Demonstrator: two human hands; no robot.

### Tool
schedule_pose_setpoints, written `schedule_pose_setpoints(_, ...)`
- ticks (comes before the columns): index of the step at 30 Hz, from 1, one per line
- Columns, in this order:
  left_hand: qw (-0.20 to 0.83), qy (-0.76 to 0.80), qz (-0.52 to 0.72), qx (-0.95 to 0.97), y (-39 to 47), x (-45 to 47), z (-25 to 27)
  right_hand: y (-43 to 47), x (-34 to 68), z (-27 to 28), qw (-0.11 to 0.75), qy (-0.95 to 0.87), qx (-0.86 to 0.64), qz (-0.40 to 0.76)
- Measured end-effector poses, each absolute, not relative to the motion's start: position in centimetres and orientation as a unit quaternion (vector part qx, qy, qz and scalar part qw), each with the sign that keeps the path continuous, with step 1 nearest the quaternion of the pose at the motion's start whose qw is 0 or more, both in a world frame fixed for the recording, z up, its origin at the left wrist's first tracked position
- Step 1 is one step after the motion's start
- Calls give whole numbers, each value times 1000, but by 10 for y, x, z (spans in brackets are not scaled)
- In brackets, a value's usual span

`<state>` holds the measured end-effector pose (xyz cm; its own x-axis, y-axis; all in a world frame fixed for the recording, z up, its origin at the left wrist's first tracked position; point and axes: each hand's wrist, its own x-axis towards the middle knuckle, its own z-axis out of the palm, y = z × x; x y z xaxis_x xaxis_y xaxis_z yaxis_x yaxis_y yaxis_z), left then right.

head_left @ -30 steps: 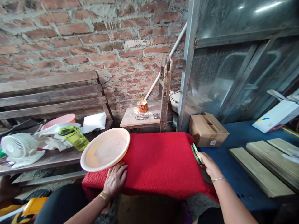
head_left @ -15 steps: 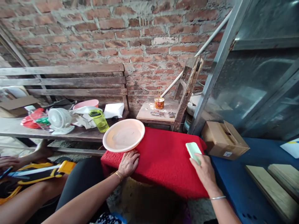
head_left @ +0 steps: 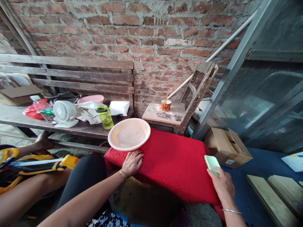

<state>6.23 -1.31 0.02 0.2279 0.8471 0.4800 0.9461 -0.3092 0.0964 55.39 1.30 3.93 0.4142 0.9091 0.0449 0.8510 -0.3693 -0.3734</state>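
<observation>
A red cloth (head_left: pixel 175 160) covers a small table before me. My left hand (head_left: pixel 133 163) lies flat on its near left part, fingers stretched toward a pale pink basin (head_left: pixel 129 134). The fingertips are at the basin's near rim; whether they touch it I cannot tell. At the cloth's right edge my right hand (head_left: pixel 222 184) grips a pale green scrubbing brush (head_left: pixel 212 164) by its near end. The brush's underside is mostly hidden.
On the bench at left stand a white fan (head_left: pixel 64 112), a green bottle (head_left: pixel 104 116) and a pink bowl (head_left: pixel 91 99). A chair (head_left: pixel 151 115) carries a tin with sticks and padlocks. A cardboard box (head_left: pixel 227 146) sits at right. Another person's legs (head_left: pixel 40 186) show at left.
My right hand has moved the brush right and nearer, to the cloth's right edge. My left hand stays in place on the cloth. The view has shifted slightly.
</observation>
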Motion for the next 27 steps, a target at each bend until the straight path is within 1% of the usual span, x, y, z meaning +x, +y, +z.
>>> schedule_pose_setpoints(2, 111, -575, -232, -777, -13, 63, 0, 14, 564, 45, 181, -492, -848, 85)
schedule_pose_setpoints(4, 111, -574, -234, -777, -13, 64, 0, 19, 560, 49, 209, -485, -844, 91)
schedule_pose_setpoints(7, 108, -576, -239, -774, -14, 64, 0, 33, 526, 51, 266, -535, -796, 99)
schedule_pose_setpoints(9, 105, -579, -240, -772, -14, 65, 1, 44, 491, 51, 282, -588, -752, 92)
schedule_pose_setpoints(12, 105, -579, -237, -773, -15, 64, 2, 57, 436, 52, 256, -669, -694, 72)
schedule_pose_setpoints(16, 112, -577, -235, -774, -16, 63, 2, 68, 403, 59, 173, -704, -686, 54)
schedule_pose_setpoints(19, 117, -579, -238, -771, -16, 63, 2, 72, 427, 64, 118, -665, -735, 63)
schedule_pose_setpoints(22, 110, -581, -240, -770, -16, 64, 2, 70, 481, 67, 93, -579, -806, 80)
schedule_pose_setpoints(24, 100, -584, -242, -769, -16, 64, 2, 66, 516, 66, 102, -512, -848, 92)
schedule_pose_setpoints(27, 89, -590, -242, -765, -16, 66, 2, 62, 543, 63, 143, -454, -875, 88)
